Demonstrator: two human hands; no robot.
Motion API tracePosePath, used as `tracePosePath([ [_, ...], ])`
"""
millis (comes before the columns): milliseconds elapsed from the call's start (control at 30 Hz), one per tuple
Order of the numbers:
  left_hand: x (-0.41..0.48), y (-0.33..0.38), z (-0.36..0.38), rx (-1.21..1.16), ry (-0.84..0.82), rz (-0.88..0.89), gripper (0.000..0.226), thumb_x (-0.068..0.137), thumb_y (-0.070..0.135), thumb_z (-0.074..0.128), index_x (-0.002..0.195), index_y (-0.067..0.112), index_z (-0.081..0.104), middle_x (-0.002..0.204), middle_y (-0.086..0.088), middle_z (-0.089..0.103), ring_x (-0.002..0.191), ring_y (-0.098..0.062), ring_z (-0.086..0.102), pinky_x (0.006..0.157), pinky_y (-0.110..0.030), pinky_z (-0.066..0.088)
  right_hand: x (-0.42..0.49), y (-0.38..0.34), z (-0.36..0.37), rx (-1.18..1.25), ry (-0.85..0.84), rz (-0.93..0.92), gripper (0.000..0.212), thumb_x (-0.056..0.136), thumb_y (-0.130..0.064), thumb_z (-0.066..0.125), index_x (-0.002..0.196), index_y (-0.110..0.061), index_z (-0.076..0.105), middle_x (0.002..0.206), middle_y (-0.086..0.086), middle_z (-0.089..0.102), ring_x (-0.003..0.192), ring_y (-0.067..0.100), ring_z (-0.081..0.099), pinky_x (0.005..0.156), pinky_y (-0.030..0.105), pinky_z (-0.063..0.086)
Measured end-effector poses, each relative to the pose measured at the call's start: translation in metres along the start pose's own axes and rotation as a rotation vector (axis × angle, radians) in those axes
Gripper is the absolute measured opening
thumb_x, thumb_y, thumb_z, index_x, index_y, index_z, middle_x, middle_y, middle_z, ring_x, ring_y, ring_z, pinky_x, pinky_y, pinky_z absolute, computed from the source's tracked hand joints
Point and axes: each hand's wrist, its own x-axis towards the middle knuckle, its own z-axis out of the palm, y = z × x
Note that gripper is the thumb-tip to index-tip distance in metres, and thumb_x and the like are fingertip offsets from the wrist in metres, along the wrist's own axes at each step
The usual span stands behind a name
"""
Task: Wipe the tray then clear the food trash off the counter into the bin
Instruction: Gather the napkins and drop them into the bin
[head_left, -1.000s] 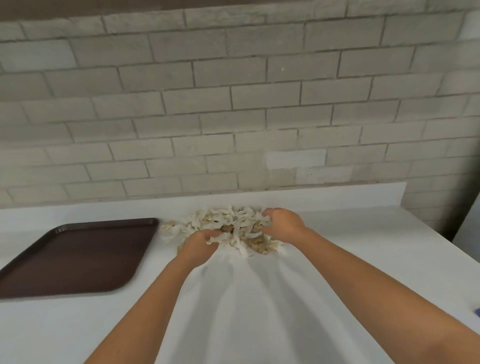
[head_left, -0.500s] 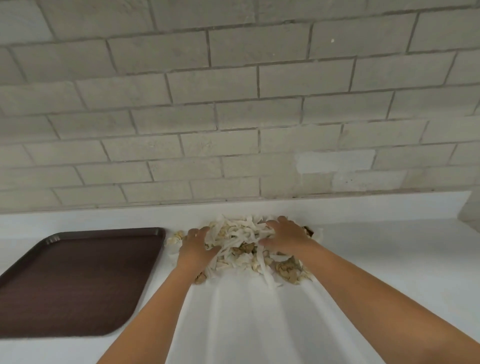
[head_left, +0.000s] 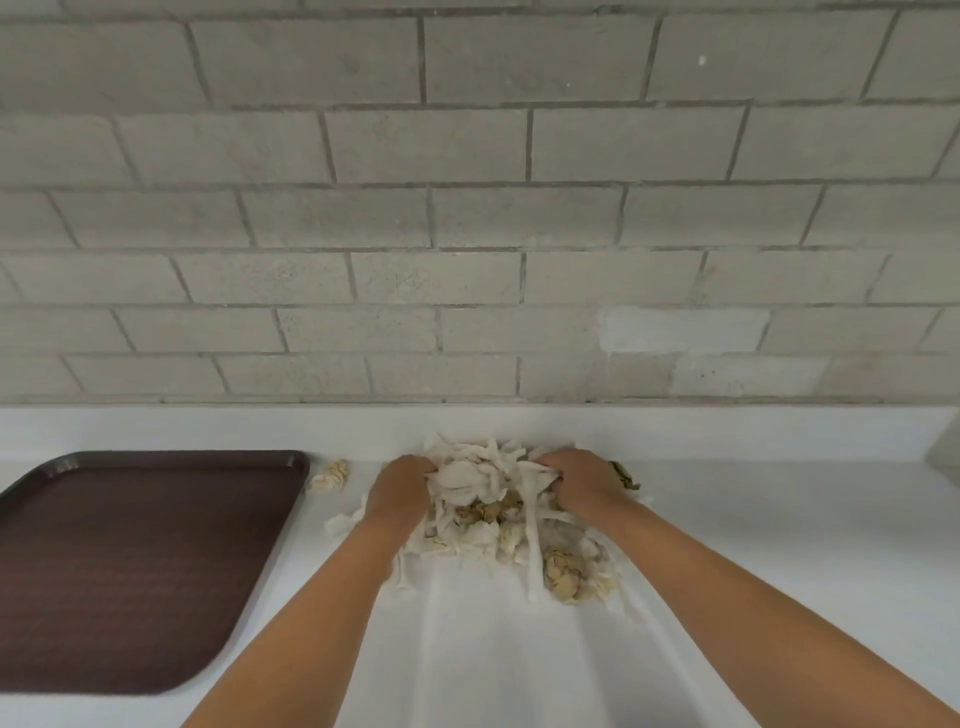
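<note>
Left hand (head_left: 397, 491) and right hand (head_left: 582, 480) fingers curled, clutching scrap pile (head_left: 493, 514) on counter (head_left: 779, 545). Risk: loose strips dropping during lift; stray scrap (head_left: 332, 474) near tray (head_left: 130, 566) missed.

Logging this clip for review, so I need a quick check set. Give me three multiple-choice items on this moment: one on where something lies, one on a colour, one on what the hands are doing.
1. Where does the tray lie relative to the trash pile?
A. under it
B. to its left on the counter
C. to its right

2. What colour is the tray?
A. white
B. blue
C. dark brown

3. What are the left hand and right hand doing?
A. both grip the trash pile
B. both rest on the tray
C. both hang off the counter

Answers:
1 B, the tray sits apart from the pile, on its left.
2 C, its surface is dark brown against the white counter.
3 A, the fingers of both hands curl into the pale strips.
</note>
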Motion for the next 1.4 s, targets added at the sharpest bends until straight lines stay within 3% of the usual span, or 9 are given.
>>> tracePosePath([
  [100, -0.002, 0.008, -0.016, -0.154, 0.085, 0.047, 0.037, 0.091, -0.003, 0.038, 0.111, 0.01, 0.066, 0.12, -0.006, 0.06, 0.106, -0.022, 0.058, 0.084, -0.019, 0.042, 0.0, 0.002, -0.006, 0.107, 0.073, -0.006, 0.043, 0.089, -0.005, 0.047, 0.124, -0.027, 0.062, 0.123, -0.006, 0.061, 0.108, 0.016, 0.058, 0.079, 0.023, 0.044],
  [267, -0.008, 0.028, -0.041, -0.365, 0.204, 0.016, 0.029, 0.086, -0.001, 0.04, 0.089, 0.012, 0.065, 0.087, 0.002, 0.061, 0.057, -0.006, 0.05, 0.044, -0.008, 0.037, -0.005, -0.003, -0.02, 0.349, 0.171, -0.037, 0.042, 0.089, -0.005, 0.05, 0.128, -0.018, 0.059, 0.132, -0.003, 0.057, 0.119, 0.017, 0.054, 0.102, 0.028, 0.041],
  [533, -0.012, 0.048, -0.052, -0.657, 0.213, -0.005, 0.037, 0.08, -0.009, 0.032, 0.079, 0.011, 0.063, 0.065, -0.007, 0.056, 0.049, -0.018, 0.045, 0.04, -0.018, 0.035, -0.019, -0.023, -0.054, 0.856, 0.287, -0.005, 0.035, 0.09, -0.002, 0.048, 0.105, -0.027, 0.067, 0.086, -0.003, 0.068, 0.077, 0.013, 0.062, 0.07, 0.023, 0.049],
  [767, -0.017, 0.055, -0.048, -0.89, 0.122, -0.12, 0.024, 0.088, 0.012, 0.041, 0.066, 0.011, 0.051, 0.065, -0.005, 0.052, 0.067, -0.024, 0.049, 0.062, -0.034, 0.038, -0.024, -0.027, -0.08, 0.972, 0.229, 0.057, 0.011, 0.094, -0.024, 0.057, 0.093, -0.018, 0.066, 0.085, 0.001, 0.068, 0.078, 0.015, 0.064, 0.063, 0.014, 0.05],
  [900, -0.028, 0.064, -0.039, -0.733, 0.052, -0.085, 0.026, 0.088, 0.035, 0.06, 0.079, 0.012, 0.051, 0.067, 0.001, 0.046, 0.062, -0.015, 0.045, 0.057, -0.026, 0.035, -0.03, -0.021, -0.088, 1.107, 0.229, 0.045, 0.012, 0.095, -0.023, 0.054, 0.097, -0.019, 0.066, 0.094, 0.005, 0.069, 0.085, 0.018, 0.065, 0.074, 0.025, 0.052],
  [1000, -0.034, 0.072, -0.026, -0.651, 0.014, -0.07, 0.006, 0.086, 0.014, 0.058, 0.088, 0.014, 0.052, 0.074, 0.0, 0.05, 0.057, -0.012, 0.044, 0.048, -0.02, 0.036, -0.034, -0.019, -0.097, 1.25, 0.293, 0.088, 0.013, 0.095, -0.015, 0.054, 0.093, -0.017, 0.066, 0.087, 0.006, 0.067, 0.082, 0.023, 0.064, 0.077, 0.034, 0.052],
  [1100, -0.037, 0.079, -0.008, -0.613, -0.057, -0.046, 0.026, 0.089, 0.003, 0.04, 0.096, 0.021, 0.057, 0.102, -0.005, 0.059, 0.067, -0.012, 0.051, 0.046, -0.018, 0.04, -0.043, -0.016, -0.106, 1.262, 0.35, 0.098, 0.023, 0.092, -0.002, 0.05, 0.103, -0.014, 0.066, 0.088, 0.008, 0.066, 0.084, 0.026, 0.062, 0.083, 0.041, 0.051],
  [1267, -0.048, 0.089, 0.018, -0.252, -0.181, 0.251, 0.029, 0.094, 0.028, 0.053, 0.122, 0.026, 0.059, 0.12, -0.003, 0.047, 0.105, -0.017, 0.055, 0.082, -0.018, 0.04, -0.07, -0.007, -0.12, 1.313, 0.439, 0.133, 0.028, 0.097, -0.002, 0.04, 0.103, -0.018, 0.062, 0.093, 0.004, 0.066, 0.082, 0.02, 0.063, 0.074, 0.029, 0.053],
  [1400, -0.057, 0.09, 0.029, 0.145, -0.383, 0.336, 0.07, 0.072, 0.049, 0.073, 0.134, 0.029, 0.047, 0.131, -0.002, 0.037, 0.115, -0.022, 0.05, 0.091, -0.032, 0.047, -0.094, 0.017, -0.107, 1.293, 0.452, 0.181, 0.028, 0.097, -0.002, 0.038, 0.102, -0.021, 0.059, 0.085, -0.003, 0.064, 0.072, 0.013, 0.063, 0.063, 0.026, 0.05],
])
